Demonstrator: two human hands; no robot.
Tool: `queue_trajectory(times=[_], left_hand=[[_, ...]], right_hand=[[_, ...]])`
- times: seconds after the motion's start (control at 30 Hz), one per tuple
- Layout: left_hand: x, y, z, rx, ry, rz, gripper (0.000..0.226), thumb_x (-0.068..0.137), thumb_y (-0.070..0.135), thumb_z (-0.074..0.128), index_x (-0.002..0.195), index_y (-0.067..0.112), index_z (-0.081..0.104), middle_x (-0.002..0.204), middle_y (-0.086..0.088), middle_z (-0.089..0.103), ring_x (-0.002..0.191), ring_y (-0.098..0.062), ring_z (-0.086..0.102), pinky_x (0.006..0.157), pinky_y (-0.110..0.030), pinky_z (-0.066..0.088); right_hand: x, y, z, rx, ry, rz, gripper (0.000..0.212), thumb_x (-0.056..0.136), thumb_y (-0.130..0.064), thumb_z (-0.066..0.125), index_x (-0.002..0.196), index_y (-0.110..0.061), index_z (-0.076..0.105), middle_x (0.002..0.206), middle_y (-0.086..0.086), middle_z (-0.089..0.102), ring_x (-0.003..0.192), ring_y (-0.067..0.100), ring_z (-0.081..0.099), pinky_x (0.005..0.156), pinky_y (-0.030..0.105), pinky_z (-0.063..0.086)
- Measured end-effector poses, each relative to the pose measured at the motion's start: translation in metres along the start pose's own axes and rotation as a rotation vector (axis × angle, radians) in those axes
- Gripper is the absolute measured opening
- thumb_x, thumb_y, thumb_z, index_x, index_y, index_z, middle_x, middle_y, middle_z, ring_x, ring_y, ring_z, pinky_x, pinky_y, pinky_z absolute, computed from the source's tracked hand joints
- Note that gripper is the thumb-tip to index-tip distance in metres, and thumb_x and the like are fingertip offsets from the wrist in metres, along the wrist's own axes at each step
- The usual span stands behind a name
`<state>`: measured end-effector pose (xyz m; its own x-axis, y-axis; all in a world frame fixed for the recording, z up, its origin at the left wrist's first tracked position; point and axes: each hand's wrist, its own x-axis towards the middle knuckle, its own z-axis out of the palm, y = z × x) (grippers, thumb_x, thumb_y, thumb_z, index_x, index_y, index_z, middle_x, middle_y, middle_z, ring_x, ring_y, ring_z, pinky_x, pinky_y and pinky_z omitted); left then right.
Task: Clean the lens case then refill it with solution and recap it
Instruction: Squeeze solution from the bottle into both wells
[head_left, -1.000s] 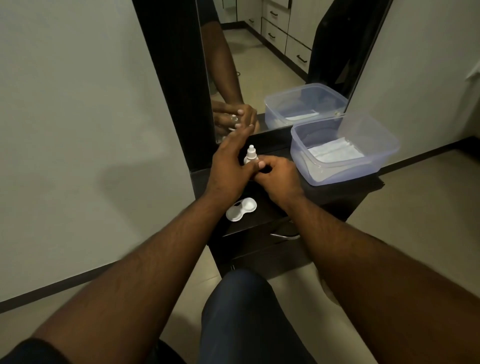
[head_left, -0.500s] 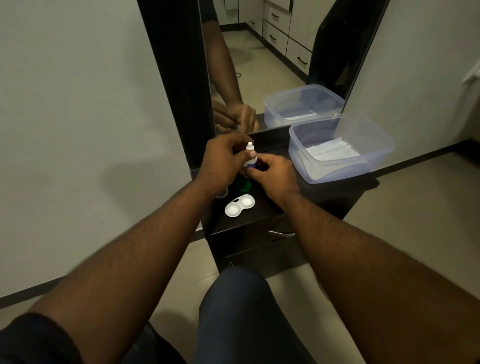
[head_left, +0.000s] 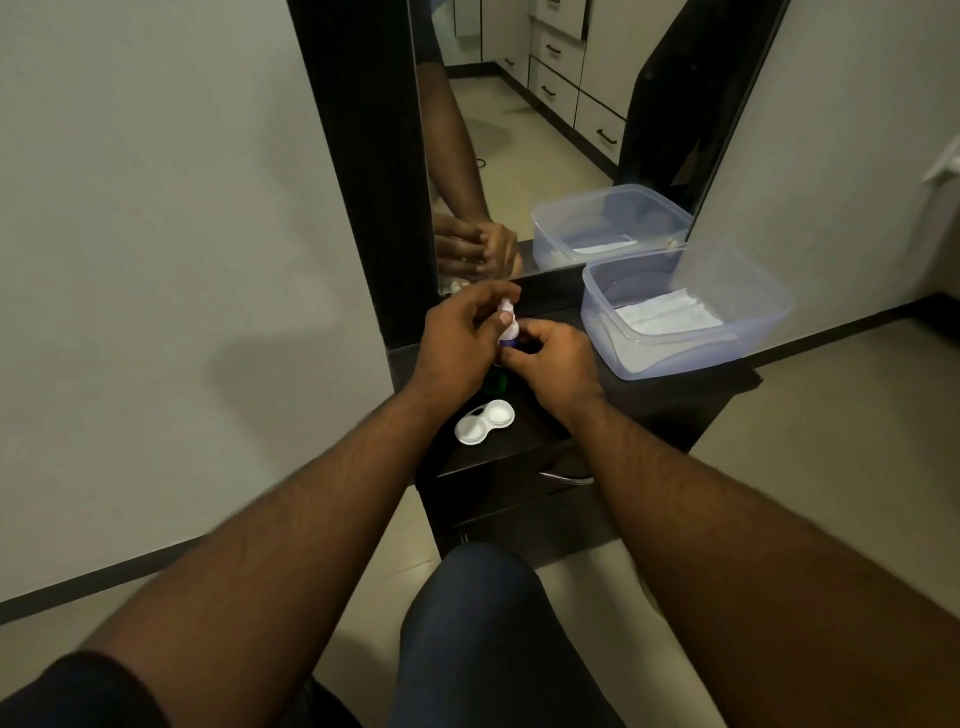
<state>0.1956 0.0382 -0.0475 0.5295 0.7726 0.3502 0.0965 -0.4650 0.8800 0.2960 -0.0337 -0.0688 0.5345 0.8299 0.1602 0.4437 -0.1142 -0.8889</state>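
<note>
Left hand (head_left: 457, 340) now pinching bottle (head_left: 508, 332) tip; lens case (head_left: 484, 422) open.

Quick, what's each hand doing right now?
Left hand: pinching the top of the small white plastic dropper bottle.
Right hand: gripping that bottle's base.

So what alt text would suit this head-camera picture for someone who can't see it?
A person's left hand and right hand hold a small solution bottle above a dark cabinet, an open white lens case lying nearer. A clear plastic tub sits right, before a mirror.
</note>
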Motion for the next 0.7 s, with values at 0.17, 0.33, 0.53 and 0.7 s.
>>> queue_trajectory(times=[0.17, 0.33, 0.53, 0.7], left_hand=[[0.004, 0.009, 0.006, 0.06, 0.134, 0.038, 0.02, 0.08, 0.012, 0.073, 0.1, 0.011, 0.068, 0.094, -0.004, 0.066, 0.083, -0.007, 0.062, 0.079, -0.022, 0.055], [0.006, 0.02, -0.009, 0.114, 0.254, 0.068, 0.015, 0.082, 0.015, 0.071, 0.097, 0.012, 0.069, 0.091, 0.002, 0.066, 0.077, 0.003, 0.058, 0.07, -0.007, 0.047], [-0.021, -0.023, -0.034, 0.28, 0.016, -0.207, 0.01, 0.078, 0.011, 0.076, 0.082, 0.016, 0.069, 0.077, 0.004, 0.067, 0.069, -0.006, 0.063, 0.062, -0.018, 0.052], [-0.02, -0.027, -0.034, 0.273, 0.012, -0.218, 0.013, 0.078, 0.007, 0.075, 0.089, 0.01, 0.069, 0.081, 0.0, 0.067, 0.069, -0.007, 0.062, 0.054, -0.006, 0.048]], right_hand=[[0.0, -0.001, -0.001, 0.012, -0.018, 0.013, 0.033, 0.079, -0.021, 0.073, 0.111, -0.015, 0.067, 0.101, -0.001, 0.07, 0.091, 0.009, 0.063, 0.079, 0.018, 0.049], [0.0, 0.002, 0.001, 0.048, 0.007, 0.018, 0.034, 0.077, -0.024, 0.074, 0.11, -0.018, 0.069, 0.1, -0.004, 0.071, 0.09, 0.006, 0.064, 0.081, 0.021, 0.05], [0.001, 0.004, -0.002, 0.087, 0.051, 0.009, 0.028, 0.086, -0.023, 0.065, 0.113, -0.018, 0.059, 0.1, -0.006, 0.062, 0.086, 0.001, 0.056, 0.07, 0.011, 0.04], [-0.001, 0.003, -0.001, 0.117, 0.035, -0.002, 0.027, 0.087, -0.024, 0.064, 0.112, -0.019, 0.052, 0.103, -0.007, 0.059, 0.09, 0.002, 0.056, 0.073, 0.011, 0.042]])
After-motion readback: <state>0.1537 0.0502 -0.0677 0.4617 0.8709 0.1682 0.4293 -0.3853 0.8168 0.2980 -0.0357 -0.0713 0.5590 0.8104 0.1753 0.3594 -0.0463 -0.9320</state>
